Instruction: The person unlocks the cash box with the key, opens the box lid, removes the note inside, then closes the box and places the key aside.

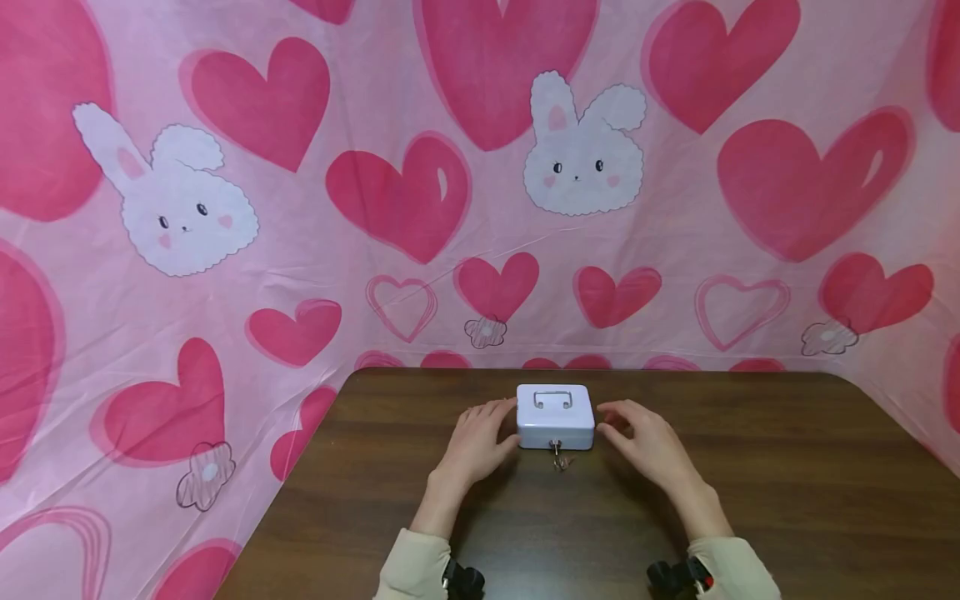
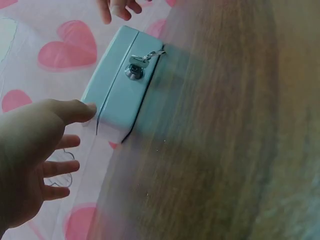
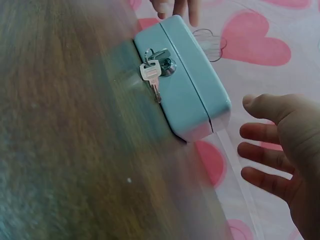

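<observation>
A small white cash box (image 1: 555,417) with a wire handle (image 1: 552,399) on its lid sits near the table's far edge, its lid down. From the lock in its front, one key stands in the keyhole and a second key (image 3: 151,73) hangs on a ring. At the box's left side is my left hand (image 1: 478,440), fingers spread and relaxed; whether the thumb touches the box I cannot tell. My right hand (image 1: 651,442) is by the right side, fingers loosely bent, with a small gap to the box in the right wrist view.
The brown wooden table (image 1: 555,533) has its far edge just behind the box. A pink cloth (image 1: 495,225) with hearts and rabbits hangs behind and to the sides. Both wrists carry black cameras, one (image 1: 463,579) by the left sleeve.
</observation>
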Demonstrator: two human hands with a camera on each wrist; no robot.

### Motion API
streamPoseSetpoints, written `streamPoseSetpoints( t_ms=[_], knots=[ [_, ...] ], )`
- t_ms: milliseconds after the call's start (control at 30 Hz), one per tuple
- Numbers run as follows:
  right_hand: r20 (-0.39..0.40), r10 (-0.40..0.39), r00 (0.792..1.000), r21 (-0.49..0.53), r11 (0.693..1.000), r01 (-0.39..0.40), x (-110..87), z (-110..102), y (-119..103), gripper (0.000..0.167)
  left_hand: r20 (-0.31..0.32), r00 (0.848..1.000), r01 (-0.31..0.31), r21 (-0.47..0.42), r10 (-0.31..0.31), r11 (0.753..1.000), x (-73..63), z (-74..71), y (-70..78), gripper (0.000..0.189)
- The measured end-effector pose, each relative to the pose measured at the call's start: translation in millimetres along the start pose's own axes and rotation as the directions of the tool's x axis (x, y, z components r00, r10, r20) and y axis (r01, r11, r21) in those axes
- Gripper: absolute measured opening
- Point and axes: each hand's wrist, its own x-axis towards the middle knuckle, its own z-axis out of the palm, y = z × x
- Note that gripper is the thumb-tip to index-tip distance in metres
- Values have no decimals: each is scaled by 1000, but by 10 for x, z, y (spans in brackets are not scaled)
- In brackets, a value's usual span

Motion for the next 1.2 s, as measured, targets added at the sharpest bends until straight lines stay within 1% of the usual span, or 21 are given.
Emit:
streamPoseSetpoints(
  t_ms=[233, 367, 500, 733, 867, 967, 1100, 1200],
  knots=[
    [-6, -53, 999, 27, 998, 53, 0, 55, -30, 28, -24, 1000, -11, 11, 11, 1000, 15, 18, 25, 56],
    [2, -81, 997, 39, 996, 81, -6, 84, -47, 27, -43, 999, -19, 35, 21, 999, 25, 51, 35, 54],
    [15, -115, 993, 57, 992, 114, -4, 102, -69, 25, -56, 998, -23, 40, 26, 999, 28, 64, 62, 52],
    [21, -165, 986, 65, 985, 163, -2, 149, -122, 20, -74, 997, -13, 63, 18, 998, 31, 95, 95, 45],
    [39, -176, 984, 91, 981, 172, -7, 184, -153, 20, -84, 996, -15, 85, 22, 996, 29, 109, 106, 41],
    [61, -178, 982, 101, 980, 172, -8, 204, -180, 20, -104, 994, -28, 98, 38, 995, 26, 113, 115, 38],
    [87, -204, 975, 98, 976, 195, -1, 234, -210, 20, -131, 990, -36, 86, 47, 996, 26, 119, 122, 37],
    [105, -223, 969, 103, 972, 212, 1, 258, -223, 18, -140, 989, -31, 66, 40, 997, 24, 123, 125, 37]
  ],
)
